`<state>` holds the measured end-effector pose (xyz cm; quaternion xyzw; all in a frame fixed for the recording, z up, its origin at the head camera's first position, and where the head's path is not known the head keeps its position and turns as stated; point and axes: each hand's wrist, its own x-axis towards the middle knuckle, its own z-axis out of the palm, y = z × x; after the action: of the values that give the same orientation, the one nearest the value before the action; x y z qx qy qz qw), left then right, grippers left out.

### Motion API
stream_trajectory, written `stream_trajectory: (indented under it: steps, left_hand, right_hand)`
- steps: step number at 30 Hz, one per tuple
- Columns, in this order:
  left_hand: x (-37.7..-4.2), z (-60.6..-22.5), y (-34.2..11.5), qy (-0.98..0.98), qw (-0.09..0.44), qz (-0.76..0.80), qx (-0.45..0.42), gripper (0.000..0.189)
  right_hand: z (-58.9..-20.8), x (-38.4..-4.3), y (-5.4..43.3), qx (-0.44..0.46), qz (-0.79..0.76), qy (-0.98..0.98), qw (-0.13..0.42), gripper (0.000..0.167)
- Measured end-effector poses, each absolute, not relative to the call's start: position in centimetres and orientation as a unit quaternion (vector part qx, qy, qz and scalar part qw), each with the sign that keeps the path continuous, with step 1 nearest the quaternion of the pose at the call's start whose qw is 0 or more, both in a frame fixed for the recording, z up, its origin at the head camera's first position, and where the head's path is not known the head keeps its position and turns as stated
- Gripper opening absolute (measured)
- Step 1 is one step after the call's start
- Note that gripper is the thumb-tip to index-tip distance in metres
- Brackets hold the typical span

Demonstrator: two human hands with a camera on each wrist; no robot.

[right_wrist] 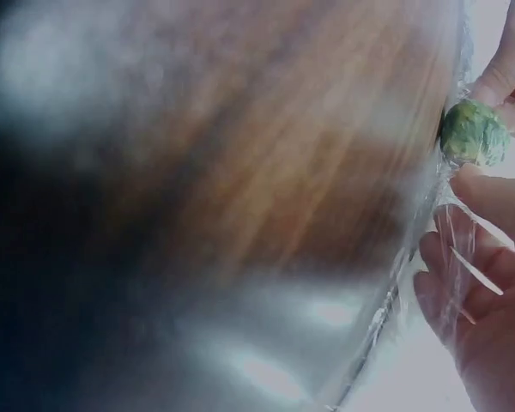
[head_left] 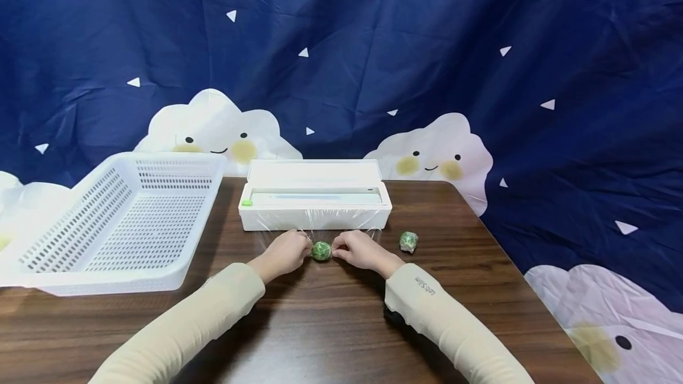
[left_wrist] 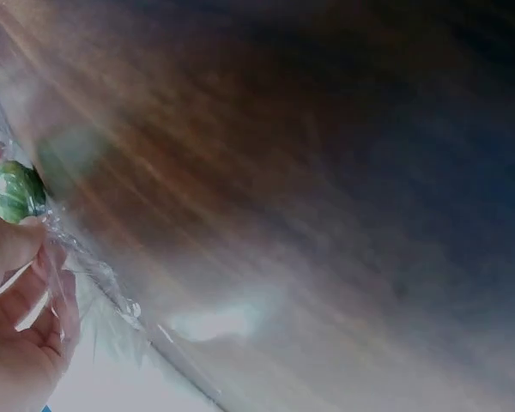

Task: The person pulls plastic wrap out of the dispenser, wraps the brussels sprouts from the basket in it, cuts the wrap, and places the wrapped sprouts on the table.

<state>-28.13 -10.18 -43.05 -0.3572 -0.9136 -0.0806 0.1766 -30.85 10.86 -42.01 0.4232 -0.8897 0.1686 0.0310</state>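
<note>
A green Brussels sprout lies on the table between my two hands, with clear cling film around it. On its left side, my left hand pinches the film between thumb and fingers. My right hand does the same on the right side, its fingertips right at the sprout. From there the film stretches back to a white cling film dispenser, whose lid stands raised. In both wrist views, gathered film runs across the fingers beside the sprout.
A second sprout wrapped in film sits to the right of my right hand. At the left stands a large white perforated basket. A small bright green piece is on the dispenser's left end. Behind the wooden table hangs a blue cloth.
</note>
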Motion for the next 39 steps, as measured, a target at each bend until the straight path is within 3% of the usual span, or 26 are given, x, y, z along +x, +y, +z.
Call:
stream_trajectory:
  steps: [11, 22, 31, 39]
  left_hand:
    - [-28.1, -43.3, -10.6, -0.901, 0.193, -0.110, -0.373, 0.010]
    - [-27.8, -43.1, -11.2, -0.898, 0.193, -0.168, -0.358, 0.010]
    - [-27.6, -42.5, -11.9, -0.915, 0.177, -0.233, -0.279, 0.009]
    - [-28.2, -41.8, -13.2, -0.904, 0.225, -0.306, -0.196, 0.012]
  right_hand:
    - [-41.7, -30.9, 11.2, 0.415, 0.158, -0.896, 0.004, 0.006]
    - [-41.1, -30.8, 11.5, 0.395, 0.184, -0.900, 0.003, 0.010]
    - [-40.0, -31.1, 11.3, 0.392, 0.198, -0.898, 0.029, 0.015]
    - [-39.0, -31.8, 10.6, 0.376, 0.248, -0.892, 0.041, 0.015]
